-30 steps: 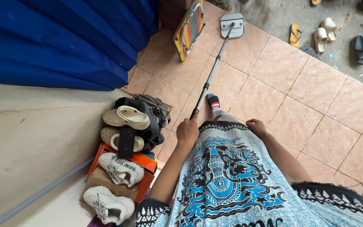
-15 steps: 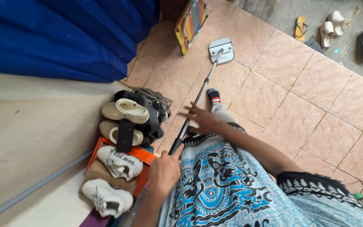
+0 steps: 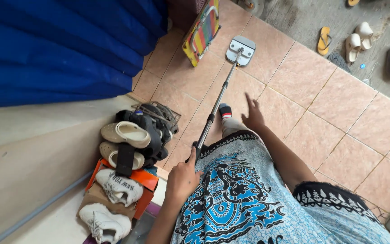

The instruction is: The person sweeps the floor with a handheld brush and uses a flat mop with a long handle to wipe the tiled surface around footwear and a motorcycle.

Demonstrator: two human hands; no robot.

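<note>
My left hand (image 3: 183,176) grips the black end of a long metal mop handle (image 3: 216,104). The handle runs forward to a flat grey mop head (image 3: 240,50) resting on the pink floor tiles (image 3: 303,72). My right hand (image 3: 253,115) hovers off the handle with its fingers spread, holding nothing, just right of my socked foot (image 3: 225,111). A blue patterned garment (image 3: 235,194) covers my lap.
A pile of shoes and clogs (image 3: 134,135) sits on an orange box (image 3: 134,178) by the wall at left, with white sneakers (image 3: 113,187) below. A blue curtain (image 3: 59,45) hangs upper left. A striped folded item (image 3: 200,31) leans nearby. Sandals (image 3: 355,43) lie on grey concrete.
The mop head went back towards me, then forward again. My right hand came across to the handle, then left it and now hovers spread to its right.
</note>
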